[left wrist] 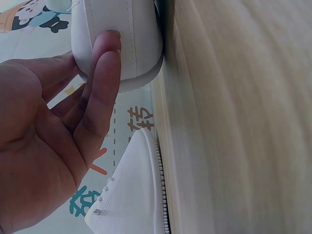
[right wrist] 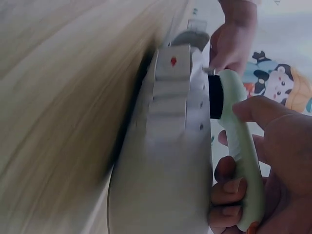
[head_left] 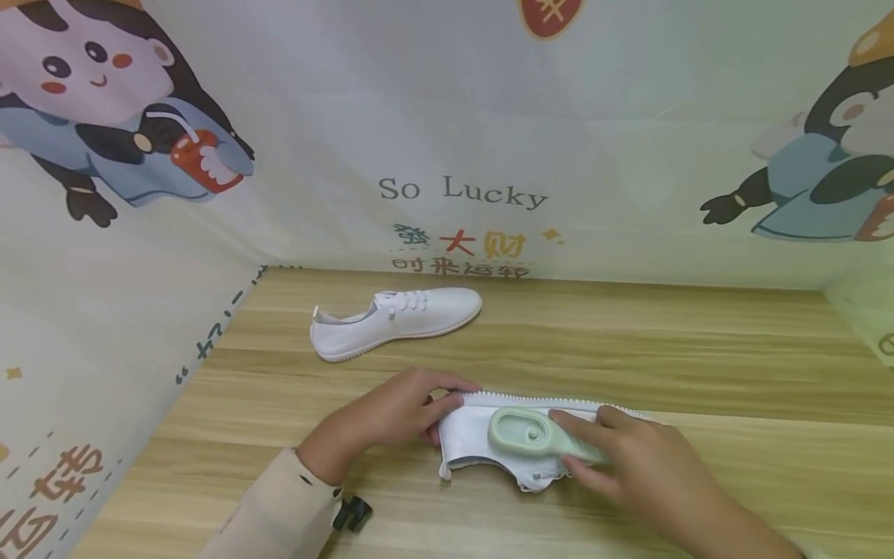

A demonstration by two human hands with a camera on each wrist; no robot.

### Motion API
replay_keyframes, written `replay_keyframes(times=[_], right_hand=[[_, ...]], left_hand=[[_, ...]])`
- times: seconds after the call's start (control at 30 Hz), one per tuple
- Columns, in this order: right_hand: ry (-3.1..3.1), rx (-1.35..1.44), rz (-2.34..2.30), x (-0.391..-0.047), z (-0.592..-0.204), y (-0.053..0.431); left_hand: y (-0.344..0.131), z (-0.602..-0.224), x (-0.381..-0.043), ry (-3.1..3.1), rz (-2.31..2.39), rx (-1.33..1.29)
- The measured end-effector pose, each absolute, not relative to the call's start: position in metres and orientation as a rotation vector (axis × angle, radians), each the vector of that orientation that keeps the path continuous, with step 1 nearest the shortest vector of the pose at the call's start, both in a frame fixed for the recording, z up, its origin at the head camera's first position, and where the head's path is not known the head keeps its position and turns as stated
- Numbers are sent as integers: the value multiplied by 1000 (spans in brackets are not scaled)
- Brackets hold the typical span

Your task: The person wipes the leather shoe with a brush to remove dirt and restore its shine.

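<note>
A white lace-up shoe [head_left: 464, 439] lies on its side on the wooden table, sole edge facing away and opening toward me. At its heel, my left hand [head_left: 398, 411] grips the shoe between thumb and fingers; the left wrist view shows fingertips on the stitched heel [left wrist: 141, 39]. My right hand [head_left: 649, 458] holds a pale green brush [head_left: 518, 432] by its handle, fingers wrapped round it. In the right wrist view the dark bristles [right wrist: 216, 97] are against the shoe's side, next to the laces. The shoe's toe is hidden behind my right hand.
A second white shoe [head_left: 440, 314] stands upright farther back on the table, toe to the right. Printed cloth walls [head_left: 601, 155] enclose the back and sides. Near my left sleeve [head_left: 279, 505] sits a small black clip [head_left: 353, 514].
</note>
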State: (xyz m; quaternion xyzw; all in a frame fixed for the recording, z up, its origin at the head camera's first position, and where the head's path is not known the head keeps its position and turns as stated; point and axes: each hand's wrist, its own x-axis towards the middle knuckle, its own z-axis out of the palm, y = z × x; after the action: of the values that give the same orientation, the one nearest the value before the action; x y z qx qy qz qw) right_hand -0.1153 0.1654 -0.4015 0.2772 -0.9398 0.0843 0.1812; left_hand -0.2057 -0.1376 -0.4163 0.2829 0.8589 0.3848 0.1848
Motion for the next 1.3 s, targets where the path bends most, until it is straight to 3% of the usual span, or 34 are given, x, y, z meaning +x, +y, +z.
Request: replay_keyframes(times=[0.37,0.63,1.03,1.3], right_hand=[[-2579,799,227,-117,-408,159],[-2667,605,240,-108,-403,188],[-2474,574,325,-101,-407,234],[-2447,506,437,-102,-412,239]], left_hand=[[-137,-418,-207,2436,1077,803],[-136,-418,-207,2427,1077,797],[-133,-418,-208,2478,1072,747],[-127,-418,-207,2525,1087,780]])
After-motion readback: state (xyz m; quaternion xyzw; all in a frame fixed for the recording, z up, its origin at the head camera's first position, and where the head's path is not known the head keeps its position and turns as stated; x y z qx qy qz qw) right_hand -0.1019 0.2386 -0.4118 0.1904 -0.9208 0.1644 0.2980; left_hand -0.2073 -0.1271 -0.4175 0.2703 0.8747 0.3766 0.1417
